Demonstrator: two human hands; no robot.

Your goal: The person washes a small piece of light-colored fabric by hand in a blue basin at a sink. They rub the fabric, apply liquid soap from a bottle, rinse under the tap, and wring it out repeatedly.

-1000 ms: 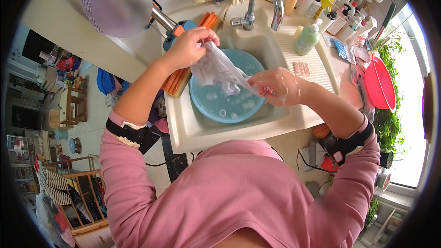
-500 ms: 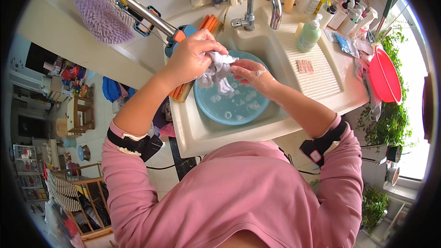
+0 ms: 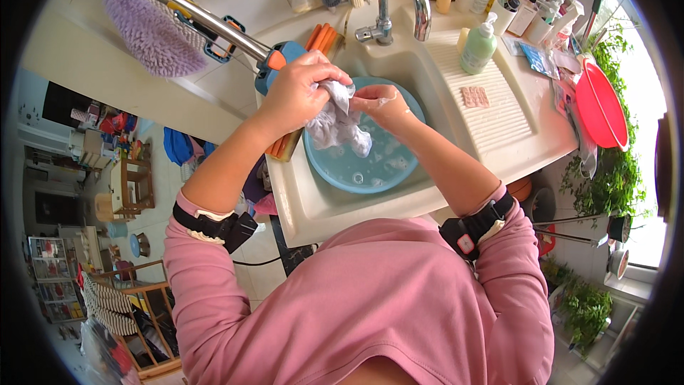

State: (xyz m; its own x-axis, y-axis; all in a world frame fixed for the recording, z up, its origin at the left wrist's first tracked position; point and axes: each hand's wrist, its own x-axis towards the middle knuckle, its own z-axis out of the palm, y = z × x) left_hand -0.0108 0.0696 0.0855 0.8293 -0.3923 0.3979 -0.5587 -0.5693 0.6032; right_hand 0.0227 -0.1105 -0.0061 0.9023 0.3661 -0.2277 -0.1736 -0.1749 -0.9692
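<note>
A wet, crumpled pale grey-white cloth [image 3: 335,125] hangs from my hands above a round blue basin [image 3: 311,164] of soapy water. My left hand [image 3: 303,93] is closed around the bunched upper part of the cloth. From the other side, my right hand [image 3: 381,103] pinches its edge between thumb and fingers, with suds on the skin. The cloth's lower end droops over the foamy water; whether it touches the surface I cannot tell. The basin sits in a cream sink [image 3: 299,203], under a chrome faucet [image 3: 385,28].
On the ribbed drainboard [image 3: 502,117] stand a green pump bottle [image 3: 479,46] and a pink sponge-like piece [image 3: 475,97]. Bottles crowd the back right beside a red basin [image 3: 600,105]. A metal mop pole [image 3: 214,21] slants in from upper left, near orange-handled items [image 3: 324,38].
My right hand has drawn in closer to the left, its fingers now tighter on the cloth's edge. The cloth hangs slightly lower and fuller. The whole view has shifted a little.
</note>
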